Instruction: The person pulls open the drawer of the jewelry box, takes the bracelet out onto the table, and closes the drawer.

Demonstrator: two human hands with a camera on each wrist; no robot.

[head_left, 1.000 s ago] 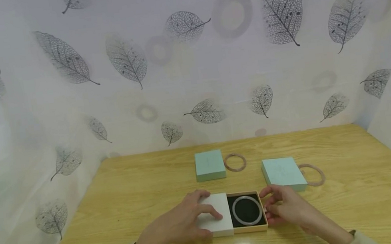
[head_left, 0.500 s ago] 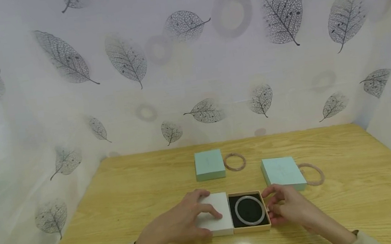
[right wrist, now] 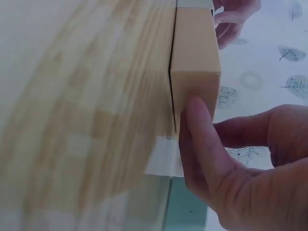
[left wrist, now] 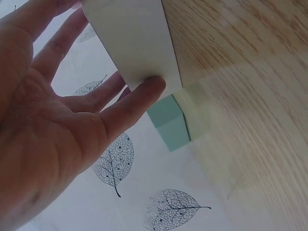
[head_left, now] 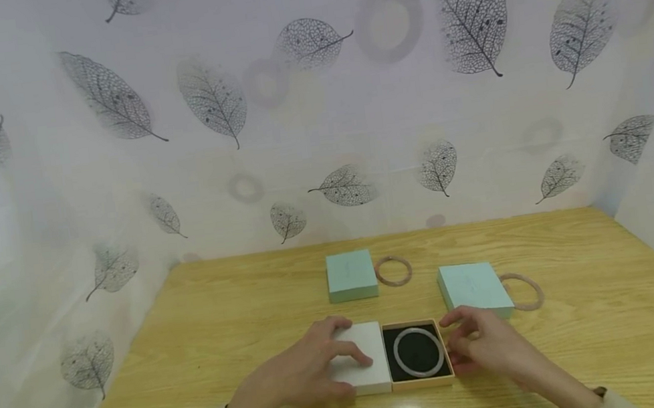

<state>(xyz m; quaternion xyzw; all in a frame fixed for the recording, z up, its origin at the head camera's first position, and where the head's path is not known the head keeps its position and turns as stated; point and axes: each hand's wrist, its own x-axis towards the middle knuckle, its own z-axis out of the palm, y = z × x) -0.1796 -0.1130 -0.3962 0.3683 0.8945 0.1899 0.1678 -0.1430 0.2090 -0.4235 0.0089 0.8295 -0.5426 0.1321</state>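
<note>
In the head view, my left hand (head_left: 303, 368) spans the white box sleeve (head_left: 371, 354), with its thumb at the near side and fingers over the top and far side. The left wrist view shows the thumb pressed to the side of the sleeve (left wrist: 132, 43). An orange-edged drawer (head_left: 423, 383) stands out of the sleeve's right end, lined in black and bearing a pale bangle (head_left: 399, 357). At the drawer's right end my right hand (head_left: 488, 344) pinches with thumb and fingers; exactly what lies between them is hidden. In the right wrist view the thumb touches the drawer's end face (right wrist: 204, 86).
Behind the hands, a mint-green box (head_left: 350, 274) stands beside a pinkish bangle (head_left: 377, 275). Farther right is another mint-green box (head_left: 472, 287) with a bangle (head_left: 538, 294) at its right side. A leaf-patterned curtain (head_left: 317, 117) borders the wooden table (head_left: 224, 310).
The drawer and its bangle have slid slightly right, out of the sleeve, along with my right hand. The left hand and sleeve have stayed in place.
</note>
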